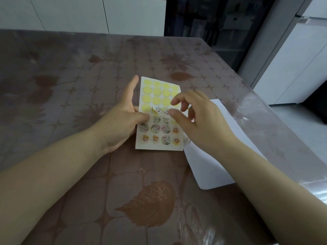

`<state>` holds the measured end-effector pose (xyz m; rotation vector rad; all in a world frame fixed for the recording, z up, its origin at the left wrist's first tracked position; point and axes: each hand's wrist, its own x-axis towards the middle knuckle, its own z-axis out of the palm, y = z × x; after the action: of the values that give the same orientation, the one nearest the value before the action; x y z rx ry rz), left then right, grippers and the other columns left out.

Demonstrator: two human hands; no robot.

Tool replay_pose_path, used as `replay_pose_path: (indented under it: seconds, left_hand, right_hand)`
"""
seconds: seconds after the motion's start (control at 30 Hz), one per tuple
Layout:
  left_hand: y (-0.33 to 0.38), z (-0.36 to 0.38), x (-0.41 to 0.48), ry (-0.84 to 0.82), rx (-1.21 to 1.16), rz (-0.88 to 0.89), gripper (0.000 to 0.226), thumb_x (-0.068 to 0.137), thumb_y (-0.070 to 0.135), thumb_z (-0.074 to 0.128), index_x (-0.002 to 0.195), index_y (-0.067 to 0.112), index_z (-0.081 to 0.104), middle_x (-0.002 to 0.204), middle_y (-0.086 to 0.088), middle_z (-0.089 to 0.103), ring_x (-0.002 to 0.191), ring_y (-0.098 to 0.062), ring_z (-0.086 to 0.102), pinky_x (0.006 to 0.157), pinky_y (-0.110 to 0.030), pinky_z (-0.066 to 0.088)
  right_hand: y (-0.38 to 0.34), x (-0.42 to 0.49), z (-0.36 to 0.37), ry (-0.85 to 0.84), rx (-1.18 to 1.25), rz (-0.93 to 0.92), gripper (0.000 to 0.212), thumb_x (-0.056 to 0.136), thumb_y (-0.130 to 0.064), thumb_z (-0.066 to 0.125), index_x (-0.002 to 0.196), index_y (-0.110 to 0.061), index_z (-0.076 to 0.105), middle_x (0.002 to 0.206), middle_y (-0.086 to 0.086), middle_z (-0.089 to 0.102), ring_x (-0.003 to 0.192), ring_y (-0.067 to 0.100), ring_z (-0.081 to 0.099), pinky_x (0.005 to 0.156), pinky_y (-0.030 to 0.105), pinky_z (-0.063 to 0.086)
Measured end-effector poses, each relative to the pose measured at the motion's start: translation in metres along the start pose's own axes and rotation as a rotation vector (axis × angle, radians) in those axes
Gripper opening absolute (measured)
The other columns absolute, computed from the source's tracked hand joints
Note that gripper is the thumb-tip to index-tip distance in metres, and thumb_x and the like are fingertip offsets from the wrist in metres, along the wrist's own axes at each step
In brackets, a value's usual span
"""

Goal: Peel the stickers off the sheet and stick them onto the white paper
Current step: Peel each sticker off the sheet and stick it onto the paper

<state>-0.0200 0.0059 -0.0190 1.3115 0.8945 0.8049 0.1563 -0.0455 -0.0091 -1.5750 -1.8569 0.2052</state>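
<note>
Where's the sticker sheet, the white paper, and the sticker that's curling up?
sticker sheet (156,91): head view, an empty yellow circle near its top.
white paper (212,170): head view, its bare lower middle.
curling sticker (156,109): head view, its lifted flap.

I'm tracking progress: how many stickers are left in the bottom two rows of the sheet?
8: four stickers along the bottom row of the sheet, four in the row just above. The left hand and right hand hide part of the higher rows.
</note>
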Motion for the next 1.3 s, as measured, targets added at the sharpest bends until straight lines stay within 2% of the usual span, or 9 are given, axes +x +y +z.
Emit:
replay_pose_path:
  seconds: [0.13,0.27,0.37,0.53,0.7,0.83,1.07,1.2,1.3]
  left_hand:
    - [0.003,0.008,-0.006,-0.054,-0.015,0.038,0.087,0.092,-0.004,0.051,0.143,0.054,0.01,0.085,0.0,0.076,0.084,-0.016,0.073,0.066,-0.025,0.058]
    - [0.002,0.013,-0.01,-0.063,0.069,0.114,0.095,0.083,0.0,0.063,0.144,0.05,0.01,0.096,0.002,0.076,0.085,-0.017,0.073,0.069,-0.026,0.058]
    - [0.0,0.011,-0.009,-0.047,0.124,0.14,0.096,0.083,-0.002,0.065,0.145,0.049,0.013,0.101,0.006,0.075,0.086,-0.012,0.072,0.069,-0.024,0.056]
    - [-0.003,0.007,-0.007,-0.056,0.182,0.126,0.101,0.082,-0.006,0.064,0.147,0.048,0.008,0.101,0.007,0.075,0.084,-0.013,0.073,0.066,-0.024,0.057]
    - [-0.004,0.007,-0.006,-0.081,0.215,0.144,0.093,0.089,-0.007,0.056,0.144,0.054,0.012,0.122,0.01,0.066,0.103,-0.019,0.069,0.084,-0.04,0.057]
    - [-0.005,0.009,-0.009,-0.093,0.366,0.212,0.07,0.089,-0.001,0.056,0.133,0.051,0.043,0.138,0.022,0.051,0.127,-0.003,0.049,0.107,-0.041,0.041]
    - [-0.003,0.009,-0.01,-0.071,0.368,0.145,0.049,0.088,-0.003,0.057,0.111,0.041,0.063,0.108,0.013,0.069,0.105,-0.006,0.064,0.085,-0.026,0.05]
    - [-0.004,0.008,-0.009,-0.073,0.37,0.129,0.048,0.089,-0.002,0.058,0.118,0.035,0.062,0.112,0.011,0.067,0.102,-0.005,0.063,0.072,-0.012,0.047]
    - [-0.004,0.008,-0.008,-0.051,0.378,0.127,0.048,0.089,-0.001,0.058,0.125,0.032,0.06,0.122,0.01,0.064,0.109,-0.006,0.061,0.079,-0.016,0.049]
  right_hand:
    - [0.001,0.004,0.012,0.064,0.004,-0.074,0.02,0.082,-0.033,0.067,0.096,-0.02,0.067,0.086,-0.006,0.053,0.063,0.001,0.047,0.059,0.025,0.046]
    - [0.002,0.004,0.017,0.105,0.048,-0.108,0.014,0.08,-0.027,0.063,0.086,-0.018,0.072,0.082,-0.003,0.061,0.059,0.003,0.05,0.058,0.03,0.05]
    - [0.0,0.005,0.015,0.106,0.085,-0.094,0.011,0.083,-0.023,0.064,0.083,-0.016,0.071,0.079,-0.004,0.063,0.06,0.003,0.05,0.06,0.016,0.044]
    - [0.0,0.008,0.006,0.008,0.297,0.106,0.01,0.088,-0.022,0.062,0.083,-0.017,0.069,0.067,-0.014,0.061,0.06,0.001,0.054,0.055,0.01,0.041]
    - [0.001,0.007,0.007,-0.07,0.361,0.101,0.01,0.09,-0.018,0.059,0.084,-0.016,0.067,0.072,-0.006,0.068,0.07,0.01,0.061,0.061,0.015,0.046]
    - [0.002,0.007,0.009,-0.082,0.299,0.042,0.01,0.091,-0.016,0.058,0.09,-0.017,0.068,0.071,-0.009,0.068,0.069,0.003,0.062,0.063,0.014,0.048]
    - [0.004,0.005,0.009,-0.032,0.221,-0.065,0.014,0.087,-0.017,0.062,0.096,-0.018,0.073,0.075,-0.011,0.067,0.07,0.0,0.061,0.066,0.013,0.048]
    - [0.003,0.003,0.007,0.003,0.193,-0.104,0.013,0.082,-0.014,0.067,0.092,-0.017,0.075,0.078,-0.017,0.064,0.064,-0.013,0.056,0.065,0.004,0.04]
    - [0.003,0.002,0.006,0.001,0.208,-0.122,0.012,0.08,-0.014,0.068,0.088,-0.016,0.076,0.077,-0.013,0.067,0.064,-0.009,0.057,0.065,0.005,0.04]
